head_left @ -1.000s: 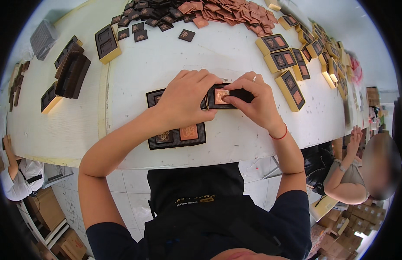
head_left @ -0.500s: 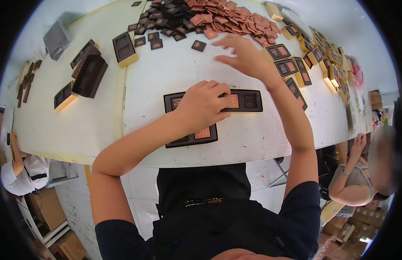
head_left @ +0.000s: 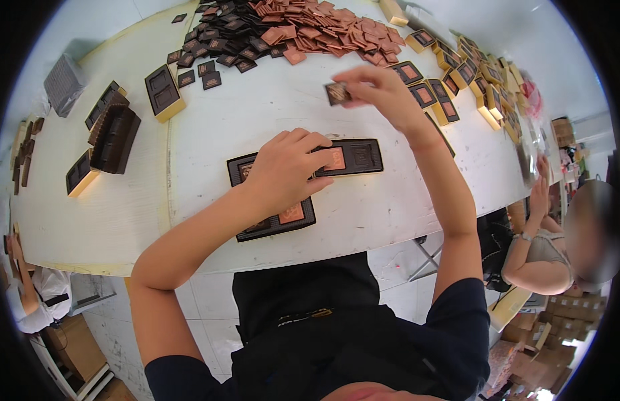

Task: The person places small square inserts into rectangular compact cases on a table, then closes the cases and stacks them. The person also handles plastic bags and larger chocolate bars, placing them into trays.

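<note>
In my right hand (head_left: 375,90), a dark square packet (head_left: 336,94) with a gold-brown print is pinched between the fingers, held above the table. My left hand (head_left: 283,164) lies over a cluster of black-tray boxes, its thumb and fingers gripping the sides of one box (head_left: 371,167). That box shows an orange square in one compartment and a bare compartment to its right. To the left, another box (head_left: 234,175) with a dark square is partly hidden by the hand. A lower box (head_left: 308,215) holds an orange square; my forearm covers its left part.
At the far side lie a pile of dark squares (head_left: 220,33) and a pile of orange squares (head_left: 323,27). Filled gold boxes (head_left: 487,70) crowd the right. Black-tray boxes (head_left: 164,93) and a dark brown holder (head_left: 116,140) stand left. A co-worker (head_left: 534,260) sits at the right.
My right hand, empty-looking and spread near a lone dark square, now holds a dark square and has come nearer. The lone square has left the table. My left hand stays on the boxes.
</note>
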